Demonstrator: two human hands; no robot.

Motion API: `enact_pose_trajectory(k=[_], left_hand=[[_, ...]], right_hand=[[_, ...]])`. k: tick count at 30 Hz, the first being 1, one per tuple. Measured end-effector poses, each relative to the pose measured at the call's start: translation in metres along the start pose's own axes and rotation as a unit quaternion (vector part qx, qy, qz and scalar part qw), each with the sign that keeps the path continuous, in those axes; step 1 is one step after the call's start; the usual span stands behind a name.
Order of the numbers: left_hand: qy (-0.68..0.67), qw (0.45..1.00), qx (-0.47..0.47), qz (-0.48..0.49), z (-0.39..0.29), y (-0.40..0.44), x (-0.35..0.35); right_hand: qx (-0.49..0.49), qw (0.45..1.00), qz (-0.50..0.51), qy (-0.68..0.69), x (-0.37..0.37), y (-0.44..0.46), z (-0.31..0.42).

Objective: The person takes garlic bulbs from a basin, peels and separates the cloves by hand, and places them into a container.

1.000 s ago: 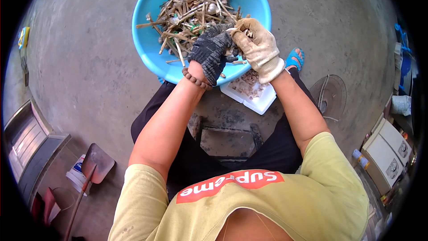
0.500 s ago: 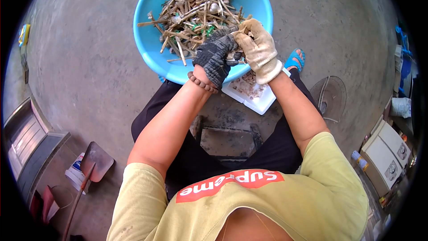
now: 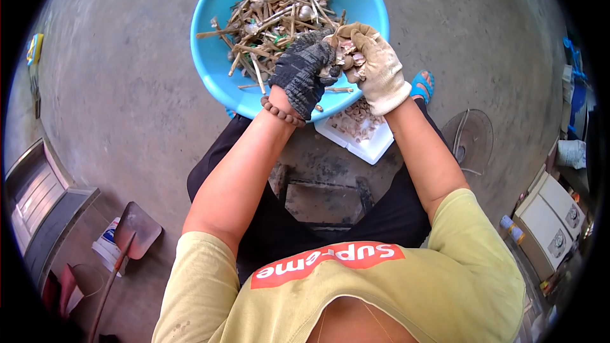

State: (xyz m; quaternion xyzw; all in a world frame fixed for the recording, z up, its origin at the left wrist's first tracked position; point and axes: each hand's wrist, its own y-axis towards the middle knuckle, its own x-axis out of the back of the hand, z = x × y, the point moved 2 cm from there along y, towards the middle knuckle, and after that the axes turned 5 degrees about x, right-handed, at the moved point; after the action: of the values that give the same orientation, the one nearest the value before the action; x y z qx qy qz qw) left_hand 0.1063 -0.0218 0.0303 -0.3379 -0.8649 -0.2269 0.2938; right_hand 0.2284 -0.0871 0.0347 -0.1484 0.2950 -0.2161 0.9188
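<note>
1. The floor [image 3: 140,121], grey and stained, spreads under everything.
2. The person's shirt [image 3: 445,273], yellow-green with a red printed band, fills the near middle.
3. The blue basin [image 3: 213,73] stands at the far middle, in front of the person's dark trousers [image 3: 213,159].
4. The shovel [image 3: 141,228] is at the near left, its blade overlapping the view of a white bucket [image 3: 107,251].
5. The stalks [image 3: 279,22], dry and tangled, heap up in the basin, mostly in its far and left part, with some green bits among them.
6. The fan cover [image 3: 481,136], round and made of wire, lies on the right, beyond the right forearm.
7. The white box [image 3: 370,150] sits just beside the basin's near right rim, partly behind the right wrist, with pale scraps [image 3: 357,121] inside.
8. The right hand [image 3: 380,76], in a cream glove, curls around some garlic above the basin's near right part.
9. The left hand [image 3: 304,73], in a dark grey glove, bends its fingers against the same garlic; whether it grips any cannot be told.
10. A blue sandal [image 3: 420,87] shows right of the right hand.
11. The garlic [image 3: 351,61], pinkish and brown pieces, is between the two hands, mostly in the right.
12. The bracelet [image 3: 279,114], brown beads, circles the left wrist.
</note>
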Motion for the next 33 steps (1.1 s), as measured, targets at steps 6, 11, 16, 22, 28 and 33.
enact_pose_trajectory(k=[6,11,16,22,28,33], left_hand=[[-0.042,0.999,-0.001,-0.005,0.002,0.001,0.004],[-0.198,0.978,0.067,0.002,0.002,0.001,0.002],[-0.056,0.996,0.039,0.064,0.01,0.002,-0.006],[-0.338,0.863,0.373,0.045,0.005,-0.004,-0.017],[-0.291,0.928,0.228,0.053,0.008,-0.011,-0.024],[-0.216,0.917,0.286,0.177,0.006,-0.003,-0.021]], right_hand=[[0.022,0.993,0.039,-0.105,-0.011,0.0,0.019],[0.014,0.979,0.062,-0.196,-0.009,0.001,0.017],[0.026,0.967,0.052,-0.247,-0.011,-0.001,0.016],[0.001,0.976,0.026,-0.215,-0.002,0.0,0.007],[-0.032,0.981,0.009,-0.192,0.008,-0.001,-0.002],[-0.071,0.955,0.041,-0.284,0.006,-0.006,0.005]])
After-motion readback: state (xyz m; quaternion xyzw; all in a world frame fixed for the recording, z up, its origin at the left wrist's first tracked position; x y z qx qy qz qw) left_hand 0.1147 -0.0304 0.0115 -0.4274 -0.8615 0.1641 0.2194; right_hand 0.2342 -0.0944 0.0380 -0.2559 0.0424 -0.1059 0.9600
